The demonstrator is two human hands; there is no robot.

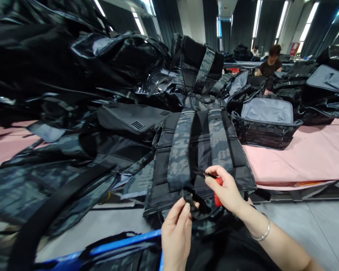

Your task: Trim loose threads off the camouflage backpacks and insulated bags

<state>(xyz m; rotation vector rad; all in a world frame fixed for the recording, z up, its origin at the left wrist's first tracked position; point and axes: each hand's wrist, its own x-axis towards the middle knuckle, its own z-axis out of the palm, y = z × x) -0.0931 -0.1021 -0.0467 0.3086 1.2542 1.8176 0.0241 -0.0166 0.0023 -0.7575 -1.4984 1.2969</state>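
Observation:
A backpack (199, 150) lies with its harness side up in front of me, showing two grey-black camouflage shoulder straps. My left hand (178, 224) is closed at its near edge, pinching a narrow black webbing strap (188, 195) between thumb and fingertips. To the right, my right hand (222, 184) is also closed, its thumb and fingers pressed on a thin dark piece. A red-handled tool (218, 194) shows in the palm of that hand; its kind is partly hidden by the fingers. Below the hands, black webbing loops down.
Piled black bags (124, 56) fill the left and back. An open box-shaped bag (267, 131) with grey lining stands on a pink-covered table (293, 162) at right. Near my left hand runs a blue frame bar (124, 241). Farther back sits another person (271, 66).

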